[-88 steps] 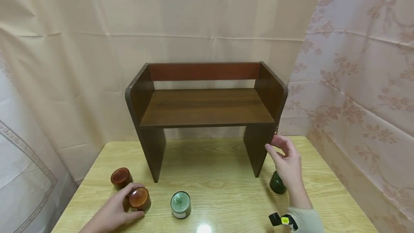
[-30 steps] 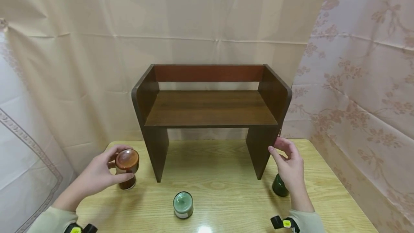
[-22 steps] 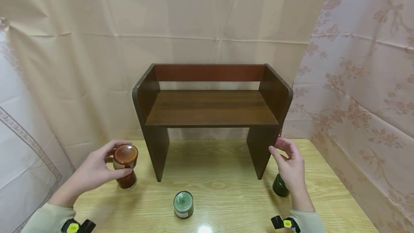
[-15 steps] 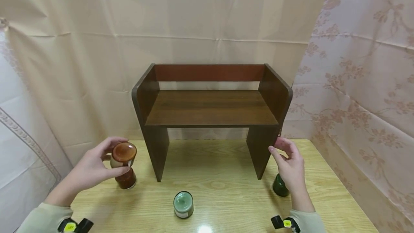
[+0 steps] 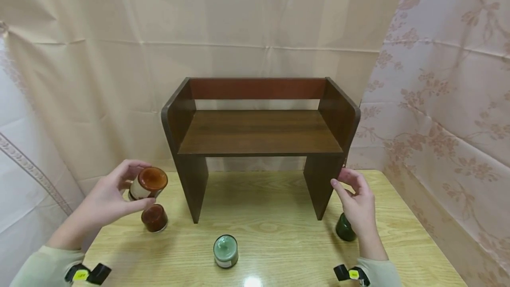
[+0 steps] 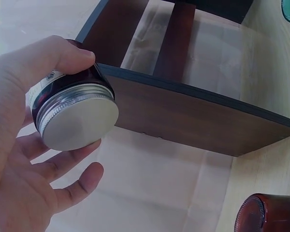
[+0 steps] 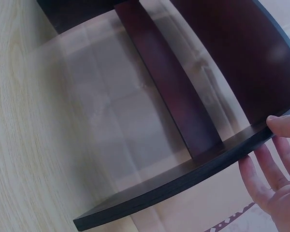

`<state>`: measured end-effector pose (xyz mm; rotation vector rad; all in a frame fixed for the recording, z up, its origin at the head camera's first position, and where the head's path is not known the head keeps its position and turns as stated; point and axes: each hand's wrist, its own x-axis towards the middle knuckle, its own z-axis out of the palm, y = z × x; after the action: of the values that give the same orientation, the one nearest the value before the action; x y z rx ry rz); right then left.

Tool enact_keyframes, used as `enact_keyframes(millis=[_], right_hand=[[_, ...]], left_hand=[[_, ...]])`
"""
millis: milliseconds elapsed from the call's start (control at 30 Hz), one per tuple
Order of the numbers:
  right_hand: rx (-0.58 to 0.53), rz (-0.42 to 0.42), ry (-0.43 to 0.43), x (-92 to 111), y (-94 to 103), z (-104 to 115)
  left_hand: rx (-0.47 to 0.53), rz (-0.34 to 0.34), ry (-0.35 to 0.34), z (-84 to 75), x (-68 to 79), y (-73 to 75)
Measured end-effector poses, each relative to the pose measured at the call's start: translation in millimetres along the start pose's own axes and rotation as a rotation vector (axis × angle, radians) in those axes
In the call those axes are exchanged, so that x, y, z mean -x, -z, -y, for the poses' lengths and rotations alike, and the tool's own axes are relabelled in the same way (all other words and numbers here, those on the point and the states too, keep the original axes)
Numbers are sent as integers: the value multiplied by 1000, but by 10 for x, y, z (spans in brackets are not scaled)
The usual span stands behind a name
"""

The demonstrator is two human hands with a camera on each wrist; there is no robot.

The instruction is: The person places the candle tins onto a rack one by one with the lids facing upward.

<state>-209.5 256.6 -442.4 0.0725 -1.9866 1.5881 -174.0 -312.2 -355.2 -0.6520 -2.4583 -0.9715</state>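
Observation:
My left hand (image 5: 105, 198) grips an amber glass jar (image 5: 152, 178) between thumb and fingers, above the table and tilted. Its glass base faces up in the head view; the left wrist view shows its silver screw lid (image 6: 82, 121) and part of a pale label. Below it, a second, reddish-brown jar (image 5: 154, 219) sits on the table. My right hand (image 5: 358, 203) pinches the front edge of the right side panel (image 7: 183, 183) of a dark brown wooden shelf unit (image 5: 259, 132), thumb on the inner side and fingers on the outer side.
A light green jar (image 5: 226, 251) stands in front of the shelf unit. Partly behind my right wrist is a dark green jar (image 5: 345, 228). The wooden table (image 5: 279, 251) backs onto a beige curtain (image 5: 255, 21), with a floral cloth (image 5: 450, 101) on the right.
My left hand has lifted the amber jar from the table's front left, carried it back and left past the second jar, and tilted it. My right hand stays at the side panel.

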Motion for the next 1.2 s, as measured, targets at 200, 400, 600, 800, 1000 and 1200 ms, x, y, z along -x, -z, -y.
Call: enact_keyframes(millis=[200, 400, 600, 800, 1000, 1200], right_hand=[[6, 7, -7, -3, 3, -7], [6, 3, -8, -10, -1, -28], [-1, 6, -8, -1, -7, -28], [13, 10, -15, 3, -11, -27], [13, 9, -14, -3, -5, -14], [10, 6, -16, -1, 7, 4]], left_hand=[[-15, -14, -9, -55, -25, 23], [-41, -18, 31, -113, -29, 48], [18, -22, 1, -172, -47, 61], [102, -14, -45, -226, -73, 68], [127, -8, -36, -280, -101, 84], [114, -22, -19, -336, -132, 94]])
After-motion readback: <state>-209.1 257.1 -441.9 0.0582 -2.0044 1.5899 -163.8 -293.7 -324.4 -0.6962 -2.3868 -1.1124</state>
